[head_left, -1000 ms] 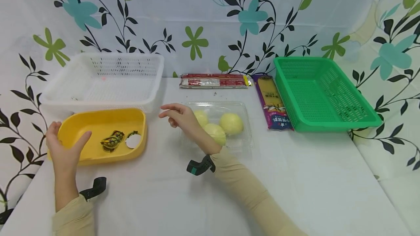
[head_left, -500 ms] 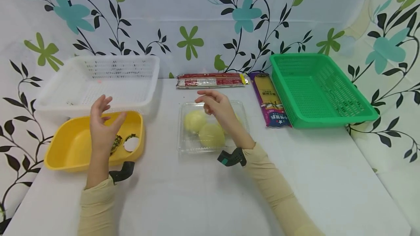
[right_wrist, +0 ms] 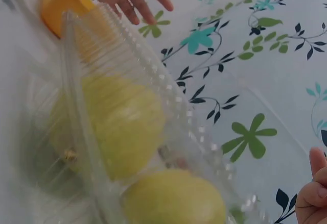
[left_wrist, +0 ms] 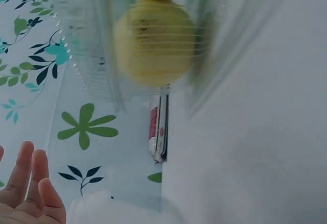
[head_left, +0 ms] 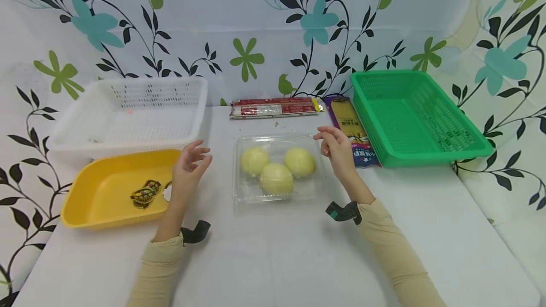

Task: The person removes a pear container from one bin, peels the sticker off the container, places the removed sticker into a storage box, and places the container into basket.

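Observation:
A clear plastic clamshell box [head_left: 239,188] with three round pale-yellow fruits [head_left: 276,179] stands mid-table; the fruits' exact kind cannot be told. My left hand [head_left: 186,174] is left of the box, in front of the right end of a yellow tray [head_left: 94,193], with loosely bent fingers holding nothing. On the box's other side is my right hand [head_left: 339,153], also holding nothing, its fingers loosely curled. In the left wrist view, the box [left_wrist: 92,45] is blurred near the camera. The right wrist view shows it [right_wrist: 74,81] up close.
Black-and-yellow small items [head_left: 145,194] and a partly hidden white disc [head_left: 168,192] lie in the yellow tray. Behind it is a white basket [head_left: 128,122]. A green basket [head_left: 420,122] stands at right, beside a purple packet [head_left: 362,150]. Red packets [head_left: 277,108] lie along the back.
My left hand has moved right from the yellow tray's left end toward the box. My right hand has moved right across the box to its far side, uncovering the fruits.

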### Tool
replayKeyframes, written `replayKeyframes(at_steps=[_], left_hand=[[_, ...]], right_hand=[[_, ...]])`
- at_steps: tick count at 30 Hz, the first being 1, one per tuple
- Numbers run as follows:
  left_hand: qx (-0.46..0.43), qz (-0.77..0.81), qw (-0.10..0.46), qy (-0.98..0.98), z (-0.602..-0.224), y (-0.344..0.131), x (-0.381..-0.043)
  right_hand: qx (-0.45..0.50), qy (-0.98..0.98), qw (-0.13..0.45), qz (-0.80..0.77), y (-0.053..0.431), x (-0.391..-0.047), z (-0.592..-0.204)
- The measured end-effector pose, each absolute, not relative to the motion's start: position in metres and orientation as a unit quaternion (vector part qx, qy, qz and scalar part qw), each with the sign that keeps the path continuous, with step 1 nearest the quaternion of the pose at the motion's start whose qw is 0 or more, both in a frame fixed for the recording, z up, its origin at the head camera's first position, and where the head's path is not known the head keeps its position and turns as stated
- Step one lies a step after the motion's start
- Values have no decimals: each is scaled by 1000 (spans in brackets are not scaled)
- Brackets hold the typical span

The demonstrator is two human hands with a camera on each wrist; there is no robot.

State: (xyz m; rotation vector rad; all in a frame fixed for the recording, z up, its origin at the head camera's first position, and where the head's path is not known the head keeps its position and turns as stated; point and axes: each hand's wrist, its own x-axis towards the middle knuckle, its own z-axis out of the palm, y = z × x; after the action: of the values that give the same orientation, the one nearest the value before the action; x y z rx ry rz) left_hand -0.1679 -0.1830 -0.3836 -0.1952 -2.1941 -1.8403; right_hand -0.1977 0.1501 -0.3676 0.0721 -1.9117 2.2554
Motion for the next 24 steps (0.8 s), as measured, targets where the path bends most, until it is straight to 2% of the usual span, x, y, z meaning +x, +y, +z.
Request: replayKeyframes(at_steps=[3, 9, 12, 17, 24], left_hand=[[-61, -629, 142, -761, -392, -177, -170], [-57, -612, 96, -783, -391, -166, -164], [-40, -614, 91, -783, -397, -159, -165], [-7, -618, 108, -778, -424, -152, -176], [-32, -604, 122, -787, -441, -146, -183]], right_hand=[[1, -657, 94, 748, 160, -195, -380], [-30, -691, 93, 716, 172, -193, -401], [-49, -706, 93, 701, 174, -191, -410], [-88, -717, 95, 685, 173, -188, -425], [-87, -754, 98, 644, 170, -185, -440]])
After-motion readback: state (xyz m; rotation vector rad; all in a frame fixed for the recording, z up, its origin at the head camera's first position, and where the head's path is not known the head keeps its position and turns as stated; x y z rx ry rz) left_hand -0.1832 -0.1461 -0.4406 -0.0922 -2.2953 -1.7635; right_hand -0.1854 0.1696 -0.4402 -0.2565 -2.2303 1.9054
